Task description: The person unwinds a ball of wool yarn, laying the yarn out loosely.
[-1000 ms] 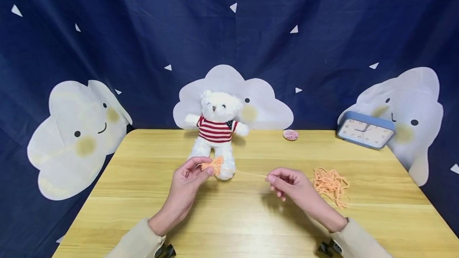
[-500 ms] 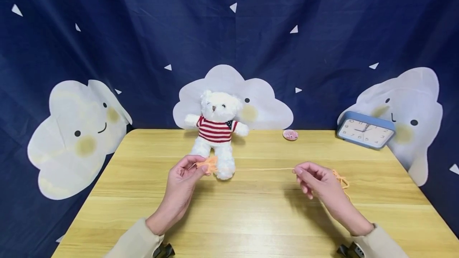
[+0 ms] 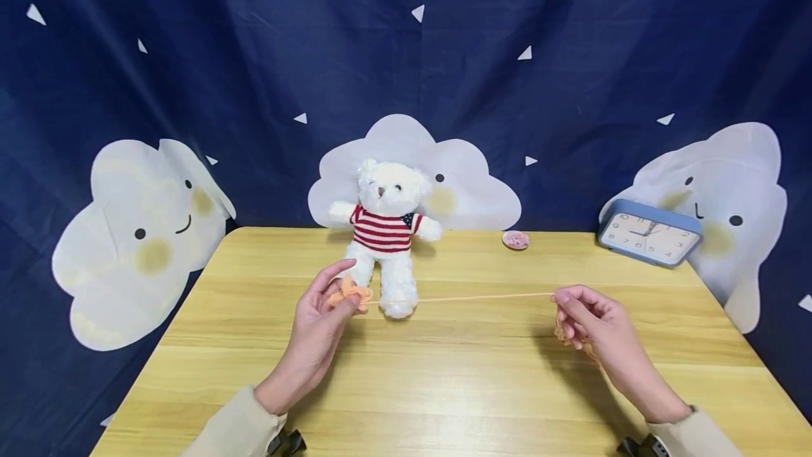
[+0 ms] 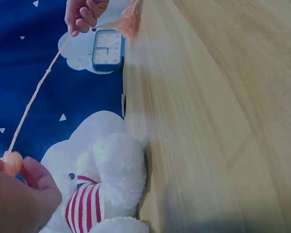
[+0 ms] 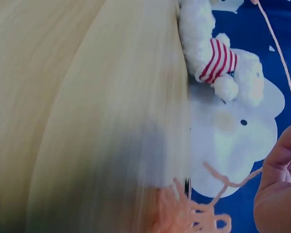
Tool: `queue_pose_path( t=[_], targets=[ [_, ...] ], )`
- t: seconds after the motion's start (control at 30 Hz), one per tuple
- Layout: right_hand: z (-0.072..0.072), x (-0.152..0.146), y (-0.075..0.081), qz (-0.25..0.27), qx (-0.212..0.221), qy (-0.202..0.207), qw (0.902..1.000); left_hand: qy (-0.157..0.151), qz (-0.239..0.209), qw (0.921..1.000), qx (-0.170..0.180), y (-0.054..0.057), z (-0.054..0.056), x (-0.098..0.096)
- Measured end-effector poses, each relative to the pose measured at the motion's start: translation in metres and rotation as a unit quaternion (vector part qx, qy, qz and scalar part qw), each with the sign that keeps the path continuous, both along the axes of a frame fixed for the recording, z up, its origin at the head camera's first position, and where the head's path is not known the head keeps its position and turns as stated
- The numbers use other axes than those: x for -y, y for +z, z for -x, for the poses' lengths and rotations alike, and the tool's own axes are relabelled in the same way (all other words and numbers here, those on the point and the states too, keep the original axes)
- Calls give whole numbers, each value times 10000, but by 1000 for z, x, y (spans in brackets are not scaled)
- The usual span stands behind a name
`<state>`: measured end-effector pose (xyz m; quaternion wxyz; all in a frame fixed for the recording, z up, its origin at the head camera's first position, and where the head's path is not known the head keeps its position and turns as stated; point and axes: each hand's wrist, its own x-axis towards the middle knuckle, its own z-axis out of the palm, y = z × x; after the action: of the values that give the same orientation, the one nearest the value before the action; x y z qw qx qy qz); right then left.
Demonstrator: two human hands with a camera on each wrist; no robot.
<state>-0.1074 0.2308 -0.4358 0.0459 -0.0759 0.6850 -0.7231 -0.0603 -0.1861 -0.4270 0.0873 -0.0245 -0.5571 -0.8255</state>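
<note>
In the head view my left hand (image 3: 311, 333) holds a small bundle of orange yarn (image 3: 349, 290) with the thumb against it. A taut yarn strand (image 3: 482, 297) runs from this bundle across to my right hand (image 3: 603, 330), which pinches it between thumb and fingertips. Loose yarn (image 5: 174, 213) lies in a tangled heap on the table under the right hand, and a length of it trails up to that hand in the right wrist view. Most of the heap is hidden behind the right hand in the head view.
A white teddy bear (image 3: 396, 192) in a striped shirt sits at the back of the wooden table (image 3: 444, 386), just beyond the left hand. A small round pink item (image 3: 516, 240) and a blue clock (image 3: 650, 233) stand along the far edge. Behind hangs a dark blue curtain (image 3: 355, 34).
My right hand has moved to the right, drawing out a longer strand. The left hand has shifted slightly left with its bundle, and its index finger has lifted.
</note>
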Motion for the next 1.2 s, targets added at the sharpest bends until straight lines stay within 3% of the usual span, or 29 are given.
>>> queue_pose_path(
  t=[0.13,0.57,1.2],
  targets=[
    [-1,-7,-1,108,-71,-141,9998,-112,45,9999,-30,0,-1,2],
    [-1,-32,-5,743,-274,-273,9965,199,109,9986,477,6,-3,5],
    [5,-67,-1,1171,-270,-582,9910,355,-232,9982,416,7,-3,11]
  ],
)
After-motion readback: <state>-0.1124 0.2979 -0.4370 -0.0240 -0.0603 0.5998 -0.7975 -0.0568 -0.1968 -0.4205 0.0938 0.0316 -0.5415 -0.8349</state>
